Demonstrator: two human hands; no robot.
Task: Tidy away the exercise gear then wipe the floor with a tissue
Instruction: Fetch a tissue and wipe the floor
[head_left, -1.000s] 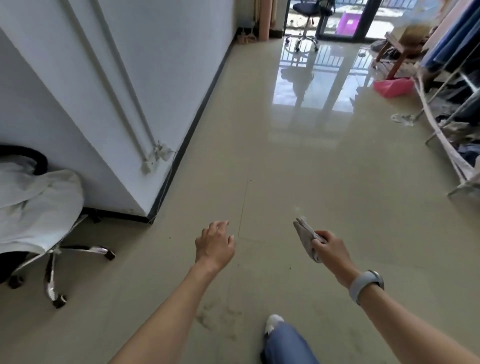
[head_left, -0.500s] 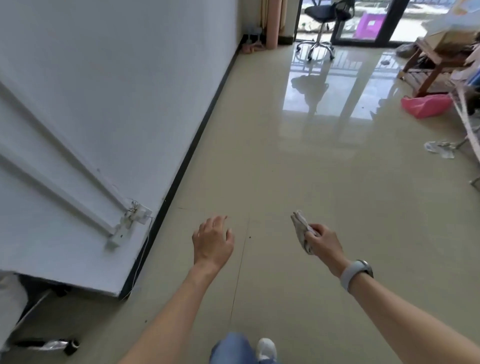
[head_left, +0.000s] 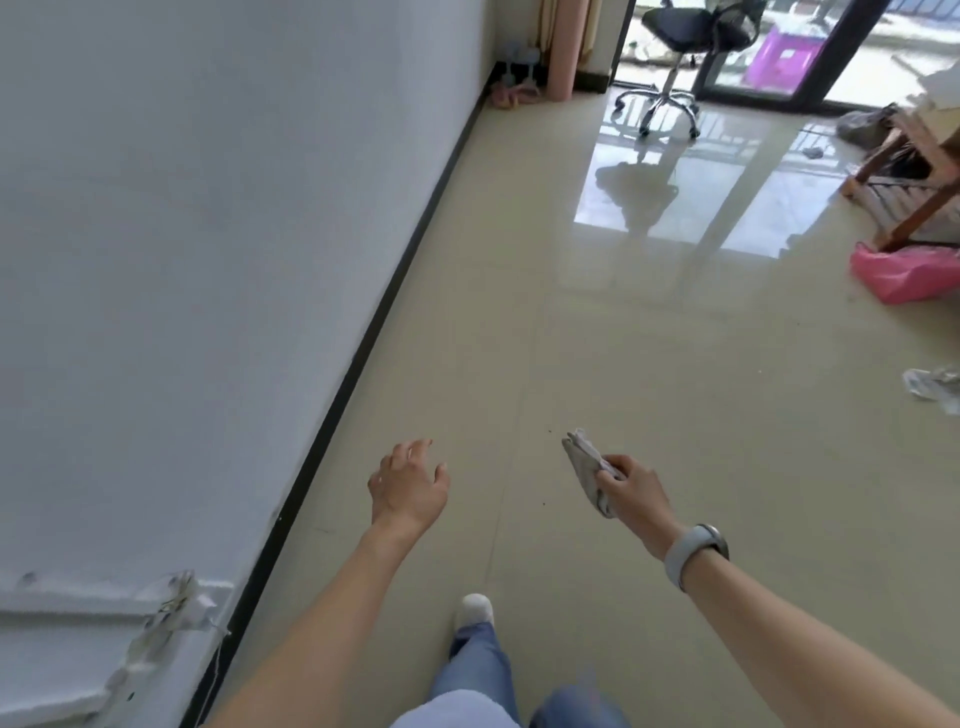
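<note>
Tissue (head_left: 588, 470) sits pinched in the right hand (head_left: 631, 493), long axis toward 11 o'clock, above bare floor (head_left: 649, 395); left hand (head_left: 408, 486) hangs relaxed, holding nothing.

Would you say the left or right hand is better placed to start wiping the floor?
Right. The right hand already grips the tissue above the floor, while the left hand hangs open, holding nothing.
</note>
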